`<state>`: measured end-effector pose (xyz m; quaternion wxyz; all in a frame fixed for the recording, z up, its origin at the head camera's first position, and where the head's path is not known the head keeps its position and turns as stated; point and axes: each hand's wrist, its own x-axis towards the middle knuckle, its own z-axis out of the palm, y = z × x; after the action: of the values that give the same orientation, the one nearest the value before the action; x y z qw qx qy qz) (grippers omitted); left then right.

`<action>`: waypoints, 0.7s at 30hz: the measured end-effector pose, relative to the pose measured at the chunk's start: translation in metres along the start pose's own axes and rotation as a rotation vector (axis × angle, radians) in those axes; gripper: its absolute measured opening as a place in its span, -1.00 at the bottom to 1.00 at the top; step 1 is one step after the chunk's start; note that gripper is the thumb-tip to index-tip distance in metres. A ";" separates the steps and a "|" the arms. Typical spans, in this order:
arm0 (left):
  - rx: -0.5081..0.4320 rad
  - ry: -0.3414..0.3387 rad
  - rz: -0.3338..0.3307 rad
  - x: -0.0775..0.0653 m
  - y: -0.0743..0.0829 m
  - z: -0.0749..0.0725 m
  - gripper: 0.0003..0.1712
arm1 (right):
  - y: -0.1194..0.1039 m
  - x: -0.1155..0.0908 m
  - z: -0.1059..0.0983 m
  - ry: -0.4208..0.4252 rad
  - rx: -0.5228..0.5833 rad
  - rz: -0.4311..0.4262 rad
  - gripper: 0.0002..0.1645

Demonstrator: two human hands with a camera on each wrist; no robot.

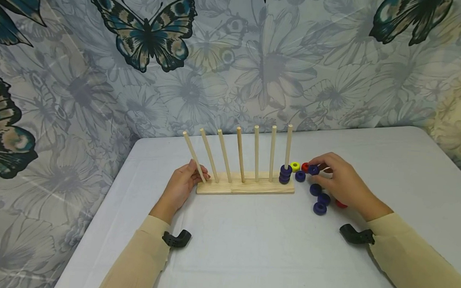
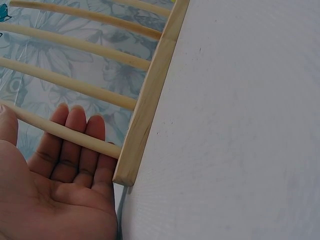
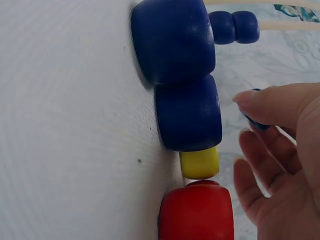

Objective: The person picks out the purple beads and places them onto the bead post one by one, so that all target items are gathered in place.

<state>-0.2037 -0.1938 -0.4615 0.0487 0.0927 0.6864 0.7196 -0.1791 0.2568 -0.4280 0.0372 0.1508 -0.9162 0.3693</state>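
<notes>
A wooden peg rack (image 1: pixel 245 188) stands on the table, its upright pegs in a row. A short stack of blue beads (image 1: pixel 285 174) sits on its rightmost peg. My left hand (image 1: pixel 180 183) is at the rack's left end. Its extended fingers (image 2: pixel 75 130) lie behind the leftmost peg (image 2: pixel 70 134) and the thumb is beside that peg, with the palm uncurled. To the right of the rack, my right hand (image 1: pixel 341 181) pinches a blue bead (image 1: pixel 313 170) between thumb and fingers. In the right wrist view the thumb mostly hides this bead.
Loose beads lie right of the rack: a yellow bead (image 1: pixel 295 167), a red bead (image 1: pixel 305 167), and several blue ones, including a near blue bead (image 1: pixel 320 208). Another red bead (image 1: pixel 341 204) is partly under my right hand. A white cloth covers the table (image 1: pixel 255 251); patterned fabric (image 1: pixel 219 73) hangs behind.
</notes>
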 end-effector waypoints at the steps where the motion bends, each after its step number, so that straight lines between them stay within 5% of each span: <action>1: -0.001 0.000 0.000 0.000 0.000 0.000 -0.28 | 0.000 0.000 0.000 0.007 -0.004 0.003 -0.53; 21: -0.003 -0.007 0.008 0.002 -0.003 -0.002 -0.28 | -0.012 -0.002 -0.007 0.072 -0.028 -0.037 -0.53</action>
<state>-0.2056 -0.1948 -0.4646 0.0484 0.0980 0.6849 0.7204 -0.1743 0.2539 -0.4153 0.0790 0.1537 -0.9165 0.3608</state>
